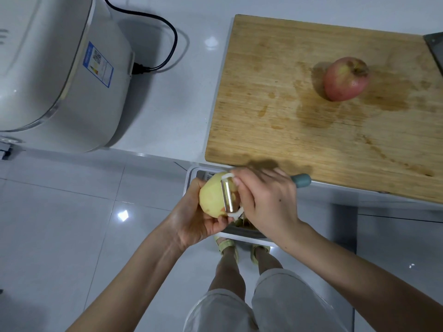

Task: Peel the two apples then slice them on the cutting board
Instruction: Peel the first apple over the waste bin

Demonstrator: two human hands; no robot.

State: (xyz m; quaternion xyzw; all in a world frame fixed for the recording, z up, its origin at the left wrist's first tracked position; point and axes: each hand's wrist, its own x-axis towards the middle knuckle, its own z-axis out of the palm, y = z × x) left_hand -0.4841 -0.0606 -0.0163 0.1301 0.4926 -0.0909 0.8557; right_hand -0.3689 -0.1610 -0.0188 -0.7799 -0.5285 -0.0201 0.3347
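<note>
Left hand (191, 221) cups peeled apple (212, 197) over bin (191, 173) | right hand (268, 202) grips peeler (229, 196) against it | bare flesh likely slippery; hold ends | red apple (346, 79) waits on cutting board (287, 130)

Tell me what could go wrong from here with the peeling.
The peeler blade lies against the peeled apple, close to the left hand gripping it; a slip may nick a finger. The apple is held over the open bin, so losing grip could drop it in.
</note>
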